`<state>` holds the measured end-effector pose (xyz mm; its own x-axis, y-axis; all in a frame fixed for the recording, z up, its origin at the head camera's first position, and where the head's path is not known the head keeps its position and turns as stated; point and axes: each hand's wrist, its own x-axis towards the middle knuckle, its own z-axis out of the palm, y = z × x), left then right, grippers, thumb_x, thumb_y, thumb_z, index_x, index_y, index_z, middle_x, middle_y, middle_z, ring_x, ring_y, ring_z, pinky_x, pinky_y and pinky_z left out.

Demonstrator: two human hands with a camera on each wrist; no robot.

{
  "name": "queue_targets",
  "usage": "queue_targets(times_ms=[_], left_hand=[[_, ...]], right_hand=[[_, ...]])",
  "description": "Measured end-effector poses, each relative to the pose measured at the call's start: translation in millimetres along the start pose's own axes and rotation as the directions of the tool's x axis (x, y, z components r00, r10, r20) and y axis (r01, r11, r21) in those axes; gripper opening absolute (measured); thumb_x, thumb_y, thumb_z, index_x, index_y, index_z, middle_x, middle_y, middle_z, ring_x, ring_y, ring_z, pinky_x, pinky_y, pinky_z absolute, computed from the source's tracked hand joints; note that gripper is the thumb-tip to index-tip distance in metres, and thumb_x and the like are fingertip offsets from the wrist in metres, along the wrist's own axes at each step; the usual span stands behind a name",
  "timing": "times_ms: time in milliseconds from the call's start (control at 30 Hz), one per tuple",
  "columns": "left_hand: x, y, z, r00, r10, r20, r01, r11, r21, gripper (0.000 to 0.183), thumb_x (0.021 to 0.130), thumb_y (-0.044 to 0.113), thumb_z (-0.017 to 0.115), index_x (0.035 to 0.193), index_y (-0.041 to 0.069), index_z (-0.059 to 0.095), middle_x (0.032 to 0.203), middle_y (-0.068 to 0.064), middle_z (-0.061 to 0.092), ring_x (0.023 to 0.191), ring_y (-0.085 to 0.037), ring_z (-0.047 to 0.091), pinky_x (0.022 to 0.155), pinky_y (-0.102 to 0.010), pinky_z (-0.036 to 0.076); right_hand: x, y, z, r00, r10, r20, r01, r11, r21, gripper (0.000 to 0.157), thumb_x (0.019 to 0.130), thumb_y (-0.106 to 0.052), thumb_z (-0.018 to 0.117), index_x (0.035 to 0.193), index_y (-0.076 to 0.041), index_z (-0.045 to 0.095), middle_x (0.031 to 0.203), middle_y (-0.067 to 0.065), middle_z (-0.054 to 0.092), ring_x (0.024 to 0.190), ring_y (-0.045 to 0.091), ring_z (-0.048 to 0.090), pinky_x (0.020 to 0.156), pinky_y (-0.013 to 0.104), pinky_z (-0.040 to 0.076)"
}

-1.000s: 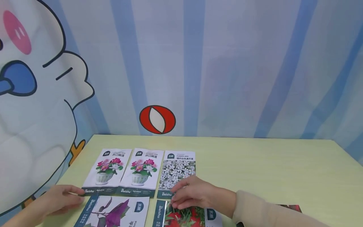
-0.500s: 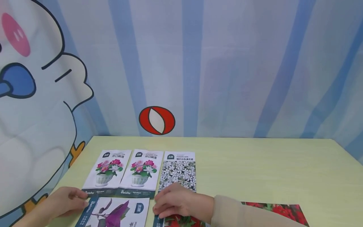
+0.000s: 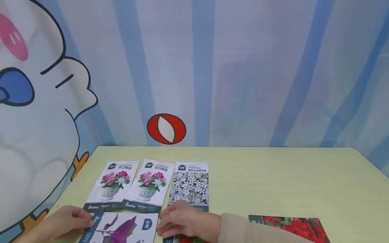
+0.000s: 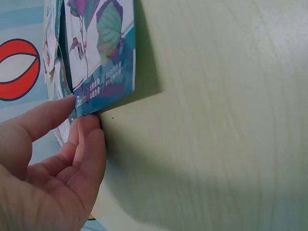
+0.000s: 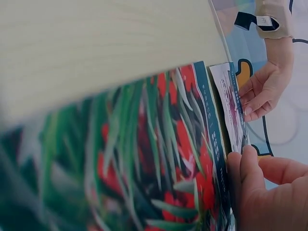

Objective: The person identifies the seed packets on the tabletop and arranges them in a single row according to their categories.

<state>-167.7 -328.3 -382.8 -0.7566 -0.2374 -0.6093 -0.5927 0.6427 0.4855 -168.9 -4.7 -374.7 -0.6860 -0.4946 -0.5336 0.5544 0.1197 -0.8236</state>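
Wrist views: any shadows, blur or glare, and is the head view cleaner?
Left wrist: soft shadows beside the purple-flower packet and left hand; the table looks brighter at upper right. Right wrist: the red-flower packet blurs toward lower left. Head: yes, fairly even light, no strong glare.

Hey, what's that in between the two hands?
A packet with a purple flower: it fills nearly the whole stretch from the left hand to the right hand. The head view shows that.
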Motion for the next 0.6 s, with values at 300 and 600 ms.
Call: queue_targets(times_ms=[300, 600], left_hand=[[-16.7, 10.5, 2.0, 0.996, -0.010, 0.088, 0.022, 0.991, -0.131, 0.028, 0.088, 0.010, 0.064, 0.104, -0.011, 0.054, 0.087, -0.016, 0.057, 0.078, -0.023, 0.054, 0.073, -0.025, 0.051], [9.4, 1.4, 3.2, 0.983, 0.067, 0.170, -0.026, 0.972, -0.235, 0.041, 0.088, 0.018, 0.064, 0.116, -0.009, 0.050, 0.094, -0.015, 0.060, 0.084, -0.025, 0.055, 0.079, -0.030, 0.051]], right_hand=[[0, 7, 6.4, 0.999, 0.006, -0.038, -0.004, 0.999, 0.038, 0.014, 0.079, 0.010, 0.061, 0.091, 0.004, 0.063, 0.067, 0.008, 0.065, 0.056, 0.010, 0.061, 0.053, 0.018, 0.052], [-4, 6, 4.9, 0.996, 0.084, 0.002, -0.084, 0.996, 0.002, 0.018, 0.080, 0.009, 0.060, 0.096, 0.000, 0.062, 0.058, 0.004, 0.061, 0.046, 0.006, 0.058, 0.045, 0.013, 0.047]])
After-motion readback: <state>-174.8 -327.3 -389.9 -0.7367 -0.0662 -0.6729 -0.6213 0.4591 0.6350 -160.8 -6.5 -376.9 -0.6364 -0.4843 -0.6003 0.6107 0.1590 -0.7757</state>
